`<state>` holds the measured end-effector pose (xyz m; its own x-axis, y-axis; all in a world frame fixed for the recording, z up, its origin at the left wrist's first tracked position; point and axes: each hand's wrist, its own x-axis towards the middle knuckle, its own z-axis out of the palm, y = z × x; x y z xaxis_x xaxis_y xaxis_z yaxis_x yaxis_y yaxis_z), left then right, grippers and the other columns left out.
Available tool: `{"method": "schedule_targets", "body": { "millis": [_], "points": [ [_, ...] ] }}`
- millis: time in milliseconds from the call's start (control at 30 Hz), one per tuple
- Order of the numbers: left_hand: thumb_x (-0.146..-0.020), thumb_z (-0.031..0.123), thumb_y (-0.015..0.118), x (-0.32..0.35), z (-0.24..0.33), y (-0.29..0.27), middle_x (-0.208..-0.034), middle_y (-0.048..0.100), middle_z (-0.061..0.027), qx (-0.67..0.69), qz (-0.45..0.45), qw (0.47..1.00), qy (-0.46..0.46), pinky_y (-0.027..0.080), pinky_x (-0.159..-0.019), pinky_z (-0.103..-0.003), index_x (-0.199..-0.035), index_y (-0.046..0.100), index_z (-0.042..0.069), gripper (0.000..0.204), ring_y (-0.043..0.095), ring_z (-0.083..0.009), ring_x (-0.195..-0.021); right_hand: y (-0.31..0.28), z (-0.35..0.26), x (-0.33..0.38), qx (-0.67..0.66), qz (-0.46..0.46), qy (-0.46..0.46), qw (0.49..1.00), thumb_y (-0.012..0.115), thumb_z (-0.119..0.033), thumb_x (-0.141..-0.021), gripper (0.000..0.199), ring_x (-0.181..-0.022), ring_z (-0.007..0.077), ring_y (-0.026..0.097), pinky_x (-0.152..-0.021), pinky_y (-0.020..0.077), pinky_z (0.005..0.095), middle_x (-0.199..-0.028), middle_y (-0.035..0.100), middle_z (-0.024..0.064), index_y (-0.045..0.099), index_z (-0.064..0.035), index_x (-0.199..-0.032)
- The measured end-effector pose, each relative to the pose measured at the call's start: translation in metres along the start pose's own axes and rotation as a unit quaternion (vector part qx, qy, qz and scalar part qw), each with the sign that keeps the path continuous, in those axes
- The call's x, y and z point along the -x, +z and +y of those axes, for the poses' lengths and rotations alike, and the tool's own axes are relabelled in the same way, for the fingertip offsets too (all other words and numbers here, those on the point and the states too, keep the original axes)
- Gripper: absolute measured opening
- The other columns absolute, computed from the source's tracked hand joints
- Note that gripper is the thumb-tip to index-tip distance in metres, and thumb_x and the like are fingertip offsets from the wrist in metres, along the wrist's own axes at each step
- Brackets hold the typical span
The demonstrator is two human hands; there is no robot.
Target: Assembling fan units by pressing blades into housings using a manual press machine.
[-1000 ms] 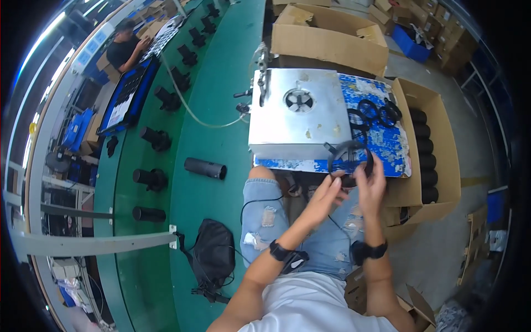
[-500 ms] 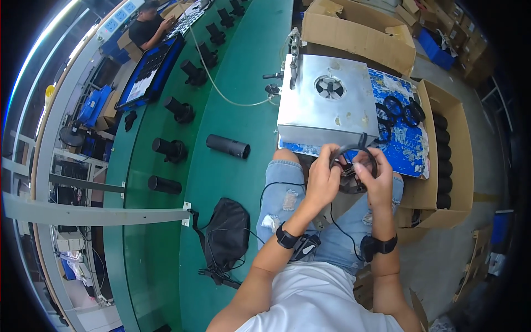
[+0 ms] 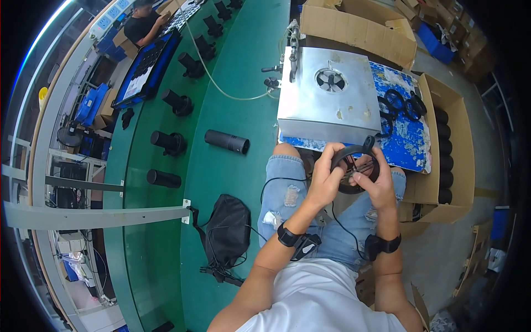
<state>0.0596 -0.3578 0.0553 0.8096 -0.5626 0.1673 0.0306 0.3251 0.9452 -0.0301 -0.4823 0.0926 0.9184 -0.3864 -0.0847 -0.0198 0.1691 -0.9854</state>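
Over my lap I hold a black ring-shaped part with both hands. My left hand grips its left rim and my right hand grips its right rim, fingers curled around it. Just beyond them stands a silver metal box with a round fan opening on top. Several black rings lie on a blue-and-white sheet to the right of the box. A black cylinder lies on the green conveyor to my left.
Open cardboard boxes with black cylinders stand at the right, another at the top. Several black cylinders line the belt's far lane. A black bag lies on the near belt. Another person works at the far left.
My hands have drawn back from the blue sheet toward my lap with the black ring, and now both grip it. The view has shifted down slightly.
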Motion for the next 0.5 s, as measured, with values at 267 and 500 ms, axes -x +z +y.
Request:
{"method": "schedule_targets", "body": {
  "millis": [267,500],
  "points": [
    [-0.074,-0.001,0.063,-0.05,-0.021,-0.003,-0.076,0.053,-0.0009,-0.064,-0.01,0.996,0.06,0.041,-0.055,-0.022,-0.114,0.046,0.002,0.044,0.048,-0.0045,-0.061,0.0,0.006,-0.052,0.252,0.083,-0.184,0.946,0.06,0.001,-0.078,0.04,-0.077,0.0079,0.056,-0.067,0.0476,0.0235,-0.091,0.057,0.0061,0.048,0.0007,-0.117],
    [-0.071,0.005,0.062,-0.137,-0.03,-0.019,-0.092,0.061,-0.0204,-0.269,0.024,0.955,0.124,0.048,-0.08,-0.043,-0.112,0.058,0.004,0.042,0.059,-0.0405,-0.09,-0.014,0.024,-0.144,0.302,0.072,-0.172,0.935,0.068,-0.011,-0.076,0.038,-0.059,0.0164,0.059,-0.056,0.0479,0.0307,-0.069,0.06,0.0094,0.053,-0.0017,-0.11]
  ]
}}
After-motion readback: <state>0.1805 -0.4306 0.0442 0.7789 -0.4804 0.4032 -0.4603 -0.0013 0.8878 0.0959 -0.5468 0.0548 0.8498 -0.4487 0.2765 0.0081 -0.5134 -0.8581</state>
